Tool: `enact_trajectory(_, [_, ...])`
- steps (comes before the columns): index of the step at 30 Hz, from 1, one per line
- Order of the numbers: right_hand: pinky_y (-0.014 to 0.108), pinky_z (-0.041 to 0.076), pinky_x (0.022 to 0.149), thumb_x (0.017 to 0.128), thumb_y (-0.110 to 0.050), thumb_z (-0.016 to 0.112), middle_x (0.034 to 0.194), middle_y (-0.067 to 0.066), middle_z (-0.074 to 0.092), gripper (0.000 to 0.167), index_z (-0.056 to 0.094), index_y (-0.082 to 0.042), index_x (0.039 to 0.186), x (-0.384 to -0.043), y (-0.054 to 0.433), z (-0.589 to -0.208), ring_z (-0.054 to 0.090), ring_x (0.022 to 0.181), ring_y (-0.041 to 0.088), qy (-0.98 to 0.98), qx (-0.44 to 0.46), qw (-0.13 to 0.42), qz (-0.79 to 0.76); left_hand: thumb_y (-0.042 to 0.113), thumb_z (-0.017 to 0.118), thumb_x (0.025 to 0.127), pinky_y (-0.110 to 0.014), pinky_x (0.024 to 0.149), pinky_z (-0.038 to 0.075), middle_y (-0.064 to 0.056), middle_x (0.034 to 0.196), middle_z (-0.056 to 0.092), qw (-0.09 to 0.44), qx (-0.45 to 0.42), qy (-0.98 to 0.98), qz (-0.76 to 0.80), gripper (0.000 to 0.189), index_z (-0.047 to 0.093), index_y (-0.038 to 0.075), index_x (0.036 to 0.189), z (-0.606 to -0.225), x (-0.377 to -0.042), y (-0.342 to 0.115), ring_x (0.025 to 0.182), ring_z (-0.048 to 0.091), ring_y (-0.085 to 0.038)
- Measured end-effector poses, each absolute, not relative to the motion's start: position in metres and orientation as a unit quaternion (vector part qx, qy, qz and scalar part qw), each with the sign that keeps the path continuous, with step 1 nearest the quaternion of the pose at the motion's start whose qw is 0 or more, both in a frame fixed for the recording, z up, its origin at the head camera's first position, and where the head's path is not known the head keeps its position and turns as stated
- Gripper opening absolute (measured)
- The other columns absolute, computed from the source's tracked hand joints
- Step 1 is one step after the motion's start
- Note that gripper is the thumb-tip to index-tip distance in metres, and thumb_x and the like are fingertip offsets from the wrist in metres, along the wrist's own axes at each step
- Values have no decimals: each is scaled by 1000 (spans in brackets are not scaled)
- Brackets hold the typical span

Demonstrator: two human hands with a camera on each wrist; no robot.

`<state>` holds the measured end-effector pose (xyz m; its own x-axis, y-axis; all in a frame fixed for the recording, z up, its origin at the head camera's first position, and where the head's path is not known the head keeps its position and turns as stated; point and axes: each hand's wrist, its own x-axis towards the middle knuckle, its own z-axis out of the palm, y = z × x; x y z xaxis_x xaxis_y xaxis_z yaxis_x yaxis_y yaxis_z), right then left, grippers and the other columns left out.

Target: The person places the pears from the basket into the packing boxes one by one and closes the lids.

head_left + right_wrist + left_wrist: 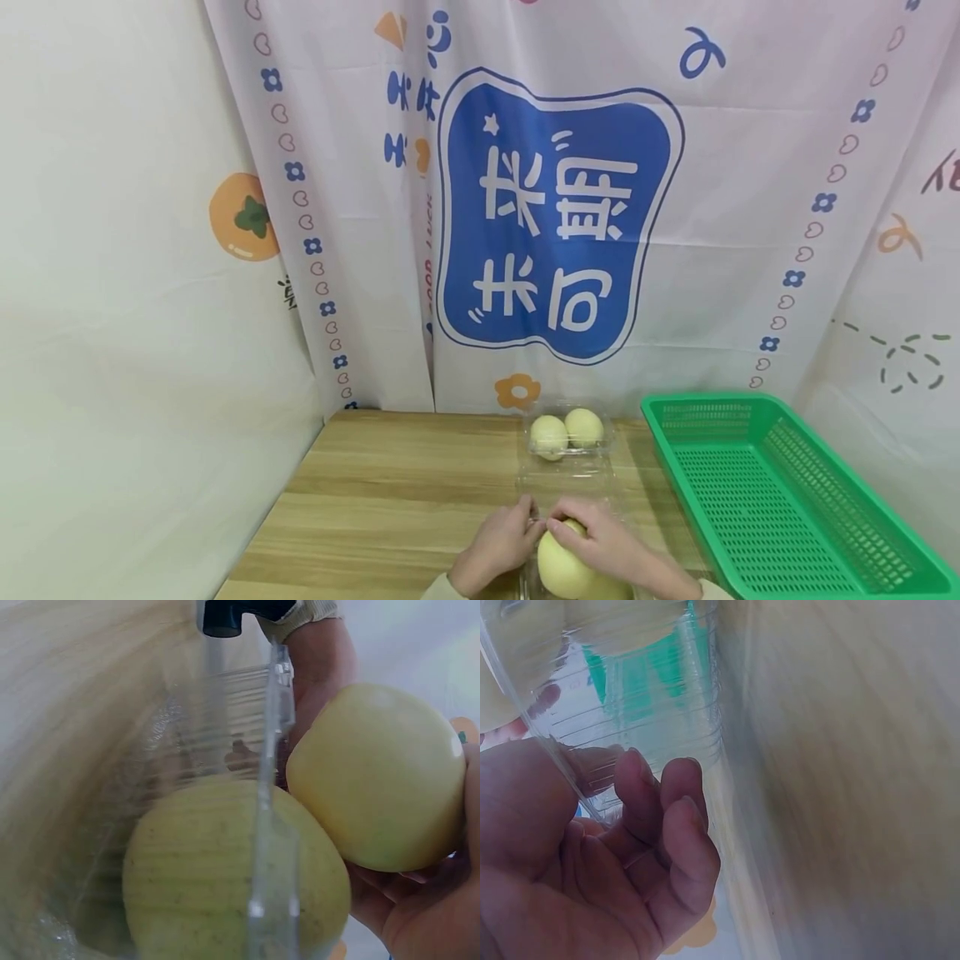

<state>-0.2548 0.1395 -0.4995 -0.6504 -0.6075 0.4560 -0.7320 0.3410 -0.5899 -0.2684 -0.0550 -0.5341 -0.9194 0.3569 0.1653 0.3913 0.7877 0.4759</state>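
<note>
My right hand (600,537) grips a round pale yellow fruit (562,567), with the thumb and fingers around its sides. That fruit (379,776) is at the rim of a clear plastic box (266,787), touching or nearly touching a second, speckled yellow fruit (217,877) inside it. On the box's other side, my left hand (501,542) holds the clear wall (645,735). In the left wrist view the thumb shows through the plastic and the left fingers (686,847) are curled outside. The box's near part is cut off in the head view.
Farther back on the wooden table (390,492) is another clear plastic box (573,450) with two yellow fruits (549,437) in it. A green plastic basket (750,492) stands at the right. A printed cloth (562,379) hangs behind the table.
</note>
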Motion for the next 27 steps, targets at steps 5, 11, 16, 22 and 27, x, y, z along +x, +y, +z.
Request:
enact_trajectory(5, [22,54,73,101,-18,54,95,-3,72,15,68,-14,100,-253,138,-505,64,90,1,-810,417,74,405,36,57,98,-23,48,36,5,65,50,21,-196,-942,-271,21,55,15,99,-538,-271,-56,54,43,-7])
enact_trajectory(11, [23,55,74,102,-18,53,96,-2,72,15,67,-14,98,-250,137,-515,64,91,1,-816,417,83,392,37,56,99,-21,44,37,7,63,48,-16,-196,-935,-295,24,56,14,103,-538,-275,-57,50,42,-6])
enact_trajectory(16, [23,55,75,102,-20,52,97,-5,72,16,67,-17,98,-250,138,-519,64,93,2,-824,406,87,384,37,56,99,-21,45,38,7,63,48,-28,-197,-933,-299,26,57,12,105,-536,-274,-58,50,43,-6])
enact_trajectory(22, [23,55,77,104,-27,48,105,-6,72,20,67,-21,102,-251,138,-517,64,98,3,-834,392,28,388,36,57,99,-20,45,37,7,62,48,-30,-197,-932,-303,24,57,13,105,-536,-274,-58,50,42,-5])
enact_trajectory(27, [22,55,78,105,-31,46,108,-8,71,24,67,-21,108,-253,137,-519,63,98,0,-834,399,-9,381,36,55,100,-21,46,38,7,65,51,-26,-199,-932,-301,22,57,14,104,-535,-274,-59,52,44,-6])
